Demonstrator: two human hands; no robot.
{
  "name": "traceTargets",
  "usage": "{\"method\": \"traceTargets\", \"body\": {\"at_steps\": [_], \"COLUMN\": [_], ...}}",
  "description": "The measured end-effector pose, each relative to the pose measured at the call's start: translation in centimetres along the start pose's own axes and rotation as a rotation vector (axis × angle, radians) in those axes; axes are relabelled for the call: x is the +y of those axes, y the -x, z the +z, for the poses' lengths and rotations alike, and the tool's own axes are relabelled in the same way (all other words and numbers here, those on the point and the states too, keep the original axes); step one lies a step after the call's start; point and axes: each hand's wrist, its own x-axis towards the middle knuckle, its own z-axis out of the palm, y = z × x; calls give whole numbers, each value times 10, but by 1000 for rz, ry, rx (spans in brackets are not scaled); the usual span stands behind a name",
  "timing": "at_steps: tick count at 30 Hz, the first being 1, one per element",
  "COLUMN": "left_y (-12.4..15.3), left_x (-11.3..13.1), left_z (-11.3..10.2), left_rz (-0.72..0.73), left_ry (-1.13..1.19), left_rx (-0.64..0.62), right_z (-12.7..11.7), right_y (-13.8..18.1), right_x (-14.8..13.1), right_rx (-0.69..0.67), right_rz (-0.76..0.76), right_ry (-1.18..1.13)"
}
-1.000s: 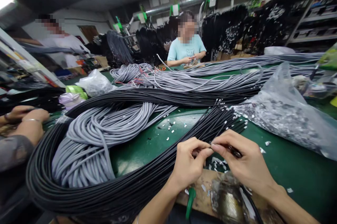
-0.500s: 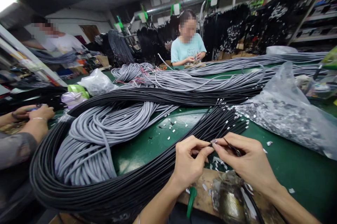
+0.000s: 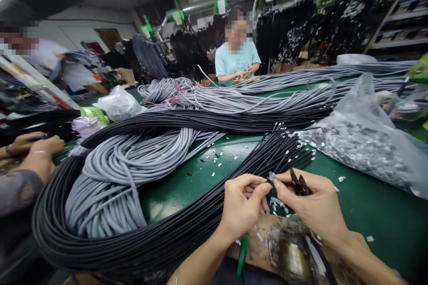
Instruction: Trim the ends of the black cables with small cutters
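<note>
My left hand (image 3: 245,202) pinches a small black piece, which looks like a cable end, between thumb and forefinger. Thumb and finger of my right hand (image 3: 314,200) meet it there, closed on a small shiny clear-looking piece (image 3: 272,176). A dark two-pronged tool (image 3: 298,183), like tweezers or snips, is tucked in the same right hand, its points upward. Just beyond lies a thick bundle of black cables (image 3: 257,155), many ends bearing small white tips. Below the hands is a worn wooden board (image 3: 257,245) carrying a metal block (image 3: 294,256) wrapped in film.
A plastic bag (image 3: 364,133) of small silvery pieces lies to the right on the green table (image 3: 187,187). Coiled grey cables (image 3: 113,178) sit inside the black loop. A green-handled object (image 3: 243,254) is by the board. A co-worker's hands (image 3: 40,144) are at left; another person (image 3: 237,57) works opposite.
The shiny piece now shows above my fingertips, and the tool in my right hand has swung upright with its prongs apart. The view has shifted slightly; the person at far left moved left.
</note>
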Motion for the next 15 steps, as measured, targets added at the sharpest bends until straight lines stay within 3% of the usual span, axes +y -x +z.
{"method": "traceTargets", "body": {"at_steps": [6, 11, 15], "left_y": [-2, -4, -6], "left_x": [-1, 0, 3], "left_z": [-3, -13, -15], "left_rz": [-53, -148, -198], "left_ry": [118, 302, 453], "left_rx": [-60, -242, -287], "right_z": [-5, -4, 0], "right_y": [-5, -11, -12], "right_x": [12, 4, 1], "right_rx": [-184, -331, -277], "right_rz": [272, 285, 235], "right_ry": [-286, -525, -586]}}
